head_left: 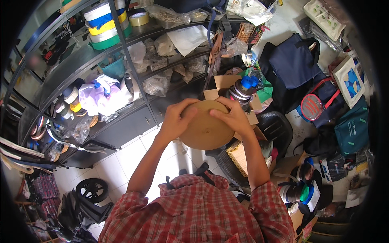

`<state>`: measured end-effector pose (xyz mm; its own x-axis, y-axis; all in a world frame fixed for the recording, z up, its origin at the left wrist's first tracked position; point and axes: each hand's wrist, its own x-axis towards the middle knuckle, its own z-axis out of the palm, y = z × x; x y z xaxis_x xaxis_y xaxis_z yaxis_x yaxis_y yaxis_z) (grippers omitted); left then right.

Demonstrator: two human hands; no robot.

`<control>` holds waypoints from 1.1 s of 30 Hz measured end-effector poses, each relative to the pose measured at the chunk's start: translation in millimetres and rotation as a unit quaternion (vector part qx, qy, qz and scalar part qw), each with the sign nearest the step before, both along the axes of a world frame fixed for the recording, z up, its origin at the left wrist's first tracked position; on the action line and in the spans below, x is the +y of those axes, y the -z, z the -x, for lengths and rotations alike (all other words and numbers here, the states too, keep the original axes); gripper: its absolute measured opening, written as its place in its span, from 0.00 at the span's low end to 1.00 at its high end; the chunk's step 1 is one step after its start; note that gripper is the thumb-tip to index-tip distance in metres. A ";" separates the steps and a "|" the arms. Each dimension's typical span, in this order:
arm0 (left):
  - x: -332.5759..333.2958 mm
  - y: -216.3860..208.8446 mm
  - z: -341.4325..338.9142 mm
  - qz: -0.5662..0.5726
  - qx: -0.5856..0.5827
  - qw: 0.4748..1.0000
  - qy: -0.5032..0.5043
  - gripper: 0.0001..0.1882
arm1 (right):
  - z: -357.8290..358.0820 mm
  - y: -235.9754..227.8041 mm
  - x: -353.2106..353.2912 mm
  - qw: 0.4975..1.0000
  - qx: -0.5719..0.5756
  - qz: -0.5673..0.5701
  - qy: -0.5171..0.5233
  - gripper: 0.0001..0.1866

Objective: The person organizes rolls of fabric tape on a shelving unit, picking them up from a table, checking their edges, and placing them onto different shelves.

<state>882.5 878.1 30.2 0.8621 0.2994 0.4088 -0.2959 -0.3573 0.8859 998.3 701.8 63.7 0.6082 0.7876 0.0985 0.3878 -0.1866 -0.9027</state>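
Note:
Between my two hands is a flat, round tan roll (207,131) that looks like tightly coiled webbing, its broad face turned up toward me. A small mark shows at the middle of that face. My left hand (178,117) grips the roll's left side, thumb lying on the face and fingers going round the far rim. On the other side my right hand (234,115) holds it the same way. The fingertips underneath are hidden. The roll is held in the air in front of my chest, above the tiled floor.
Black metal shelves (133,71) ahead hold webbing rolls (106,24) and plastic bags. An open cardboard box (223,82) stands just beyond my right hand. A black chair (277,123) is at right, near navy bags (293,60). A motorcycle wheel (92,190) is at lower left.

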 end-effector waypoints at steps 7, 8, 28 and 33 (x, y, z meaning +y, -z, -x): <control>-9.0 7.8 -5.1 -0.050 0.011 0.995 -0.082 0.15 | -3.6 9.0 -18.8 0.986 0.045 -0.138 0.086 0.14; -9.3 7.2 -8.5 -0.056 0.009 0.995 -0.085 0.15 | -6.2 9.2 -20.8 0.985 0.046 -0.142 0.086 0.14; -138.6 -16.6 -131.0 0.065 -0.019 0.994 -0.083 0.18 | -90.7 25.4 -101.9 0.738 0.262 -0.549 0.294 0.28; -170.4 -25.4 -169.1 0.177 -0.084 0.972 -0.129 0.19 | -96.1 46.4 -116.4 0.717 0.339 -0.534 0.291 0.29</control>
